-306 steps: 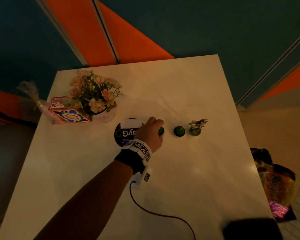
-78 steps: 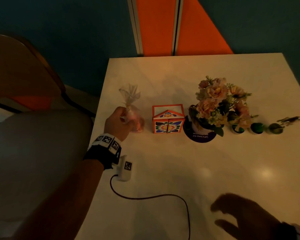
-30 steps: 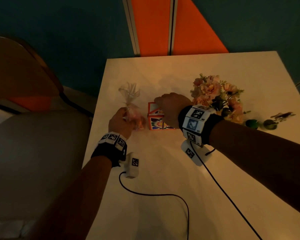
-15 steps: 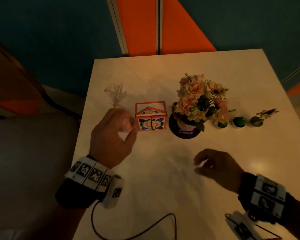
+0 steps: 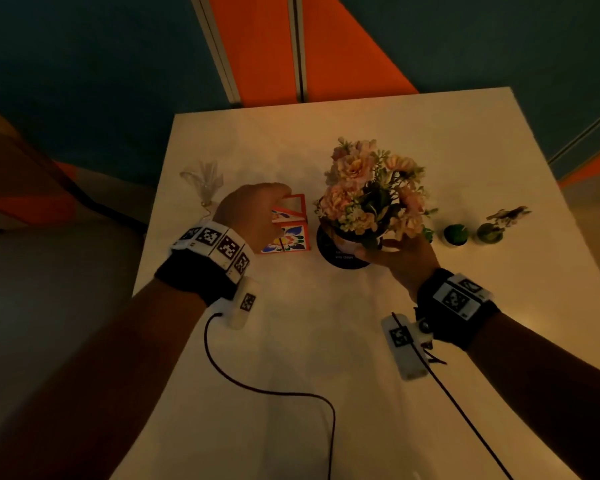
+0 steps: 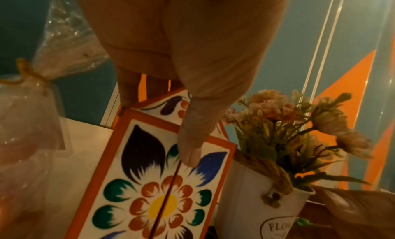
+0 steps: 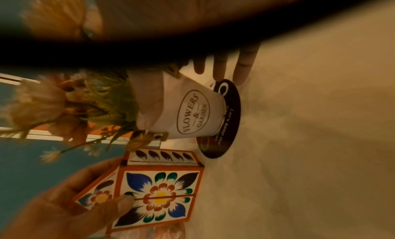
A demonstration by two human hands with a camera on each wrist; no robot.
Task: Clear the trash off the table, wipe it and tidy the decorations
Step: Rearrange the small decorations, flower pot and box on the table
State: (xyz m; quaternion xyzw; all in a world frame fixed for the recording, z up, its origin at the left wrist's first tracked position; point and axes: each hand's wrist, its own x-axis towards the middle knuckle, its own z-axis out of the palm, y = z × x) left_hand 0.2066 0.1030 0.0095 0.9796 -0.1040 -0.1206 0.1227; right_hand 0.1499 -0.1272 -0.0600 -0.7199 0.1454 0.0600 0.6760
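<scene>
Clear candy bag [image 5: 201, 181] at desk [image 5: 326, 341] left edge, left hand [image 5: 250, 213] w/ fingers curled round painted box [image 5: 290, 233], right hand [image 5: 400, 252] gripping white flower pot [image 7: 188, 111] on dark coaster [image 5: 340, 261], two mini plants [image 5: 456, 234] far right.

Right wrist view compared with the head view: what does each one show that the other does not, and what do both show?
Only the right wrist view shows the oval "FLOWERS & GARDEN" label on the white flower pot. Only the head view shows the two small green potted plants and the clear cellophane gift bag. Both show the left hand gripping the orange-edged floral painted box, the right hand holding the pot, and the round black coaster under it.
</scene>
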